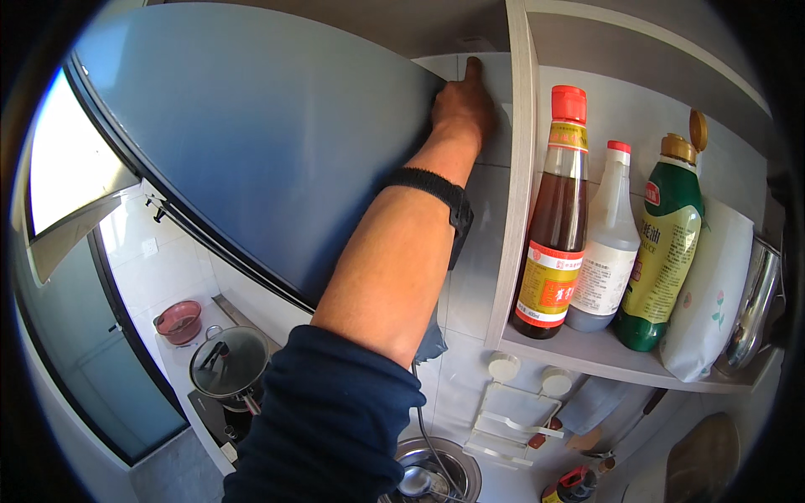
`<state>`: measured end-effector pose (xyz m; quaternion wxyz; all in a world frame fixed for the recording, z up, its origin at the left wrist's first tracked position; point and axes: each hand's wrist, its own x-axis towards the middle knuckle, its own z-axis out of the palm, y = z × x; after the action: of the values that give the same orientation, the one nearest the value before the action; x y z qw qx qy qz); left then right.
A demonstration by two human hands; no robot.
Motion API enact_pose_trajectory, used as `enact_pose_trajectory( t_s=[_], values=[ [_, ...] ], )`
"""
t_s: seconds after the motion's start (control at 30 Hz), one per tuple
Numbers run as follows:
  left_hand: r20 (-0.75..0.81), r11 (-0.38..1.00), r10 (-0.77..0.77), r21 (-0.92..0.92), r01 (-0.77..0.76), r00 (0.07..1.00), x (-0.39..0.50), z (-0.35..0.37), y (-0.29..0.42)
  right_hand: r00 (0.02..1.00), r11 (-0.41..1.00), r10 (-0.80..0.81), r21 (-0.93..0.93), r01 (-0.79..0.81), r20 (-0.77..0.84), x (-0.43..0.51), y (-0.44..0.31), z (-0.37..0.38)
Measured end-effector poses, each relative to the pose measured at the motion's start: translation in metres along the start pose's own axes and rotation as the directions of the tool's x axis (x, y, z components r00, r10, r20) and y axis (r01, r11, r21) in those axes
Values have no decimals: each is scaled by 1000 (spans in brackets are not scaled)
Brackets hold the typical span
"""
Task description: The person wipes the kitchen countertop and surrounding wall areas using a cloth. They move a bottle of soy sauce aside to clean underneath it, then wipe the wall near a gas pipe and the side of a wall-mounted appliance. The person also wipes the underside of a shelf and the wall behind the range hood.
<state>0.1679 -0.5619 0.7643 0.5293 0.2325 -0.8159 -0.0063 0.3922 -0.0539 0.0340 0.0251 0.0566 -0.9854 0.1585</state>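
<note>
My left hand (pixel 464 107) reaches up into the gap between a glossy blue-grey panel (pixel 251 138) and the upright side board (pixel 521 157) of an open wooden shelf. One finger points upward near the dark underside above. The other fingers look curled beside the panel's right end, and whatever they touch is hidden. A black-banded watch (pixel 434 188) circles the wrist, below which a dark blue sleeve (pixel 327 409) is pushed up the forearm. White wall tiles (pixel 481 195) show behind the hand. My right hand is out of view.
Right of the arm, the shelf holds a brown sauce bottle (pixel 556 220), a clear plastic bottle (pixel 605 251), an oyster sauce bottle (pixel 663 245) with its cap flipped up, and a white packet (pixel 710 289). Below are a sink (pixel 471 465), a lidded pan (pixel 229 361) and a pink basin (pixel 179 322).
</note>
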Motion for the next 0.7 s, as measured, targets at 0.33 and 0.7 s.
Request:
enact_pose_trajectory(
  t_s=[0.33, 0.7],
  values=[
    [33, 999, -1, 54, -1, 999, -31, 11, -4, 1000, 1000, -27, 8, 27, -16, 0, 0, -2],
    [81, 987, -2, 162, -11, 997, -24, 12, 0, 1000, 1000, 10, 6, -10, -20, -4, 10, 9]
  ],
)
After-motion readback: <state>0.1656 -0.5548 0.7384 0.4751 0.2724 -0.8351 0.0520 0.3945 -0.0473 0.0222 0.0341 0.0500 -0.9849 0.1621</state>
